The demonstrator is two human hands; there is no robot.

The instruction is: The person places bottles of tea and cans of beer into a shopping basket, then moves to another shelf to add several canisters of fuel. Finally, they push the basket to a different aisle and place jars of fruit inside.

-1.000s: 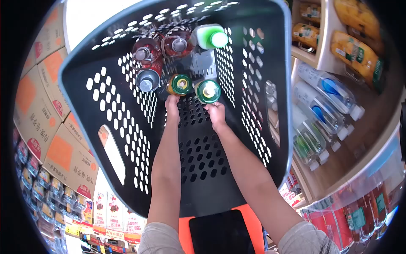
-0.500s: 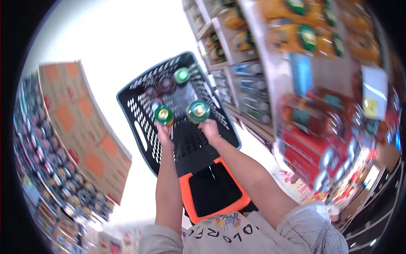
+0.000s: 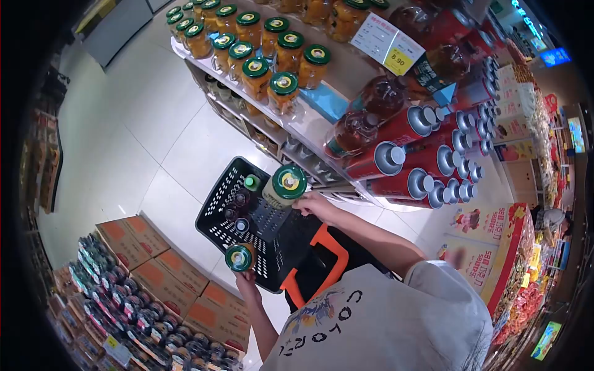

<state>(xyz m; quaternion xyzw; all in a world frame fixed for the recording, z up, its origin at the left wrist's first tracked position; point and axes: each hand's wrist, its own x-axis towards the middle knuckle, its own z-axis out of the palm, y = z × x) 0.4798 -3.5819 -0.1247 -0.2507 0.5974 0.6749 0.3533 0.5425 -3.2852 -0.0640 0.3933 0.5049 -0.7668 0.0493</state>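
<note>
My left hand [image 3: 246,281] is closed around a glass jar [image 3: 239,258] with a green lid and what looks like orange contents, at the near left rim of the basket. In my right hand [image 3: 314,206] is a larger-looking jar [image 3: 289,183], also green-lidded, with paler contents, held up over the basket's right side. Below both hands is the black perforated shopping basket [image 3: 213,191] with an orange handle [image 3: 331,253]. Inside it lie a green-capped bottle [image 3: 251,182] and several dark bottles [image 3: 238,210].
Ahead, a shelf [image 3: 303,127] carries rows of green-lidded jars [image 3: 255,71] and a price card [image 3: 388,43]. To its right stand red bottles with silver caps [image 3: 377,162]. Stacked cartons [image 3: 167,272] and packed goods [image 3: 145,309] border the left. Pale floor tiles [image 3: 142,154] run between.
My view has swung right toward the jar shelf, and the picture is sharper. Both jars stay in my hands, which are now farther apart; the right one is raised nearer the shelf.
</note>
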